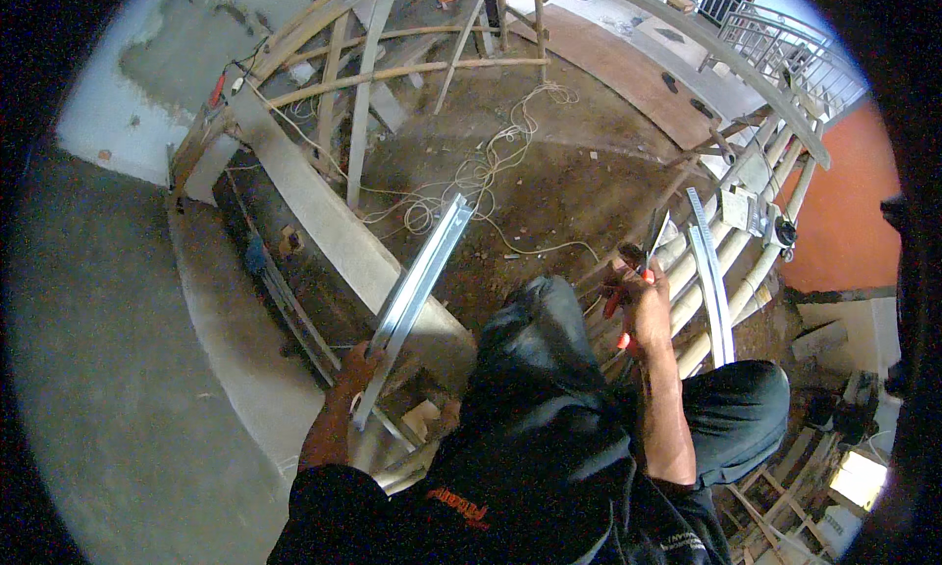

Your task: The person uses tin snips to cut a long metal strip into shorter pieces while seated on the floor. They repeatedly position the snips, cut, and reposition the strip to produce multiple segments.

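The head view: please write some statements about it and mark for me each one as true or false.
1. The left hand holds a silvery metal channel. True.
2. The right hand is empty. False: it holds a red-handled tool.
3. A pale cable lies in loops on the floor. True.
4. The surface beyond the bamboo poles, at picture right, is blue. False: that surface is orange.
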`<state>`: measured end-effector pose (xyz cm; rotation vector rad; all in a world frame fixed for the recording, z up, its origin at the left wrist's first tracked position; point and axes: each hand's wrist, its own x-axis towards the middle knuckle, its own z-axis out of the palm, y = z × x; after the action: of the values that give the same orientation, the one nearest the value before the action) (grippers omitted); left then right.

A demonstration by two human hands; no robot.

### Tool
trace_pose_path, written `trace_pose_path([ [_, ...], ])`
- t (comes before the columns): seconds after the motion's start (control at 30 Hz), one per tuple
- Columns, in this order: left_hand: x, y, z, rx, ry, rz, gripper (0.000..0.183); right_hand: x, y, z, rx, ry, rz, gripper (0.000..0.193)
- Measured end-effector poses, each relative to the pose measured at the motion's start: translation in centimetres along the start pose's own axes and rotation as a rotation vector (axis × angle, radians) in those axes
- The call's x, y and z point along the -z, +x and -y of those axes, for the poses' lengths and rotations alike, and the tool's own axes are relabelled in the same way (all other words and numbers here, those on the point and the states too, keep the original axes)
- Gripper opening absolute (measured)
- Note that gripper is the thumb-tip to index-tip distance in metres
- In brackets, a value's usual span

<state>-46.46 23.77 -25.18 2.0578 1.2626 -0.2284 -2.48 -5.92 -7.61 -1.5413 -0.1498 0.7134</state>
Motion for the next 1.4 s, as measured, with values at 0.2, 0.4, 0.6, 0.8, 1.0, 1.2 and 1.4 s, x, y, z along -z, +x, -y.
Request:
trace_pose_path([
  [0.2,0.7,1.6,1.9,0.058,-0.055,0.129,0.046,-0.1,0.3,-0.1,0.053,-0.073,-0.102,0.033],
  [0.4,4.8,6.3,2.2,-0.451,-0.020,-0.353,0.029,-1.2,-0.8,0.8,0.092,-0.023,-0.121,0.023],
  [0.6,13.1,5.8,-16.2,-0.465,0.427,-0.336,0.022,-1.8,-3.5,4.7,0.785,-0.822,-0.101,0.032],
  [0.8,16.4,2.3,-36.3,-1.193,0.776,-0.339,0.023,-0.2,-3.7,7.5,0.524,-1.033,0.011,0.040],
  [1.0,19.3,2.5,-45.5,-1.414,0.737,-1.087,0.053,2.9,-3.2,7.8,0.353,-0.639,0.212,0.026],
  [1.2,5.8,0.5,-50.5,-1.096,-0.928,0.229,0.064,2.1,-2.7,9.4,0.402,-0.123,0.317,0.034],
  [1.4,-1.9,-3.9,-52.8,-0.569,-1.189,0.358,0.055,2.8,-3.4,9.6,0.232,0.052,-0.014,0.033],
])
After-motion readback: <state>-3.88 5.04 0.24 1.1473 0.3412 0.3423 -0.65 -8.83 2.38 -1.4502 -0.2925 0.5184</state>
